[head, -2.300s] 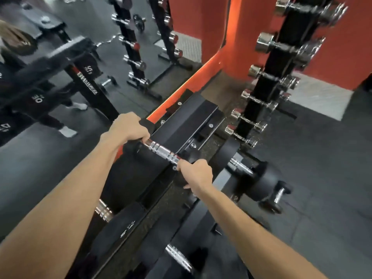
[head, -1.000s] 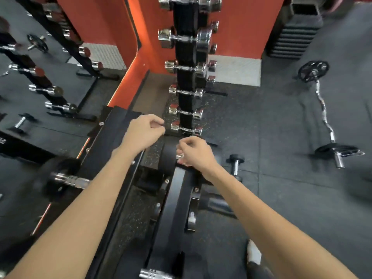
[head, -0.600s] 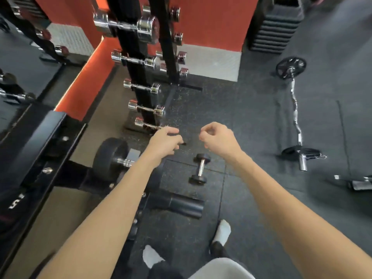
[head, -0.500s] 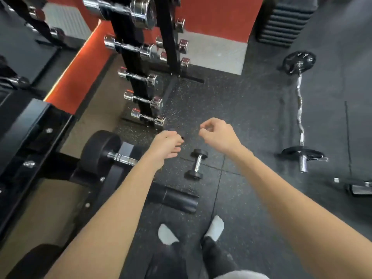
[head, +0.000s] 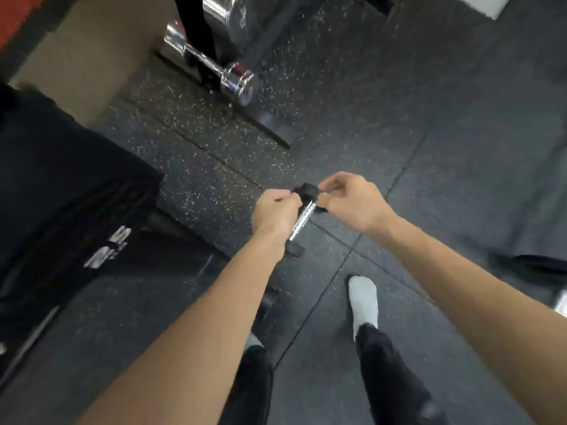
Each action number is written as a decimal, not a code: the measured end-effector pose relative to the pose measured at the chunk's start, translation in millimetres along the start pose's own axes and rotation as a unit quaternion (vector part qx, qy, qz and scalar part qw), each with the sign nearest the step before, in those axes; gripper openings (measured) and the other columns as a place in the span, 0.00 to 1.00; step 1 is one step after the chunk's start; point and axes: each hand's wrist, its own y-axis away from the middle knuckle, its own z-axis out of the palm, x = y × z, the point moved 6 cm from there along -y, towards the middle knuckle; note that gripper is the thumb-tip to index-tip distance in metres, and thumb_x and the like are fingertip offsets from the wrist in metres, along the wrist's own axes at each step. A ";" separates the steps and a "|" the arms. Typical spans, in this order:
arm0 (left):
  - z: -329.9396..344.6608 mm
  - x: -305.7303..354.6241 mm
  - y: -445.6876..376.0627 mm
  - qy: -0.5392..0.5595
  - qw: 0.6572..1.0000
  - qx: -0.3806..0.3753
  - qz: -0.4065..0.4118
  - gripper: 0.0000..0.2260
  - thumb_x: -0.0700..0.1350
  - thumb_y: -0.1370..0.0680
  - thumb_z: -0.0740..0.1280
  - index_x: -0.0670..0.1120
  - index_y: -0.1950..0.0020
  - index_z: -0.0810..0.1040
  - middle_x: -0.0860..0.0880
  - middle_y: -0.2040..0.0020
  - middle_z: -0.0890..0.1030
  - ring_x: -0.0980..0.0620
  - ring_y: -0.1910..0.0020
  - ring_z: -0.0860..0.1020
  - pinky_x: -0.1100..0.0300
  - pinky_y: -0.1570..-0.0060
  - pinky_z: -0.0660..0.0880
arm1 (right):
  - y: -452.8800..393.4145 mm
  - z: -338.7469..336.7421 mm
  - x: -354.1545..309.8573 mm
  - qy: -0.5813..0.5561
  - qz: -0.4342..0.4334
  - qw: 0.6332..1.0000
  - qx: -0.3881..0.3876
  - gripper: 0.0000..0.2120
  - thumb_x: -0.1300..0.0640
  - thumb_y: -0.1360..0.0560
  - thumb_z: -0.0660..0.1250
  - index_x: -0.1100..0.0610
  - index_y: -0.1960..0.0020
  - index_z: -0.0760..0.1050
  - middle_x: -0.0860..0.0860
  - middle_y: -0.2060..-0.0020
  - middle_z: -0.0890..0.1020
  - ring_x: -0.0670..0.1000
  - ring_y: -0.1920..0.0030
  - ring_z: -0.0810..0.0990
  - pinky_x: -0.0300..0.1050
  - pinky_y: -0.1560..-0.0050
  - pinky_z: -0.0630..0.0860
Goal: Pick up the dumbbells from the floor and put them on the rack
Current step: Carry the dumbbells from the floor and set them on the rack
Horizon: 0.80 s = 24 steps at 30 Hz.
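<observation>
Both my hands curled loose, closing on small dumbbell [head: 303, 213]: left hand [head: 276, 213] at nine o'clock, right hand [head: 352, 204] at three; knurled chrome bar, round black ends; firm hold unclear.

Both hands [head: 277, 211] have dropped to the small floor dumbbell [head: 302, 216]

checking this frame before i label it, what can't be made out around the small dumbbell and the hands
Head view only:
- Small dumbbell: its near end is mostly hidden behind the left hand, so whether it has left the floor is unclear.
- Right hand: motion blur hides whether the fingers actually touch the far end.
- Chrome dumbbell: the rack post covers its middle.
- White markings on the black equipment, left: too smeared to read.
</observation>
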 end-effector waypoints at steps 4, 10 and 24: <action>41.6 -46.1 -72.7 0.005 0.997 0.083 -0.008 0.12 0.43 0.25 0.69 0.49 0.42 0.82 0.51 0.52 0.83 0.51 0.54 0.81 0.56 0.55 0.79 | -72.5 41.9 66.4 -0.022 0.031 0.999 -0.024 0.09 0.54 0.25 0.69 0.51 0.45 0.80 0.46 0.56 0.84 0.50 0.53 0.84 0.40 0.54 0.76; 81.3 -115.8 -151.2 -0.021 0.989 0.124 -0.078 0.16 0.44 0.25 0.70 0.46 0.37 0.79 0.47 0.43 0.81 0.45 0.47 0.79 0.52 0.54 0.76 | -152.5 85.2 131.2 0.078 0.011 0.996 -0.033 0.17 0.53 0.23 0.67 0.54 0.35 0.77 0.53 0.47 0.84 0.55 0.43 0.80 0.45 0.43 0.77; 100.5 -213.8 -202.0 0.076 0.930 0.183 -0.310 0.22 0.38 0.26 0.74 0.41 0.35 0.71 0.41 0.37 0.77 0.44 0.58 0.76 0.53 0.54 0.74 | -246.0 130.7 174.4 0.153 0.033 0.988 0.001 0.17 0.55 0.29 0.70 0.53 0.40 0.79 0.55 0.50 0.84 0.58 0.51 0.83 0.53 0.51 0.83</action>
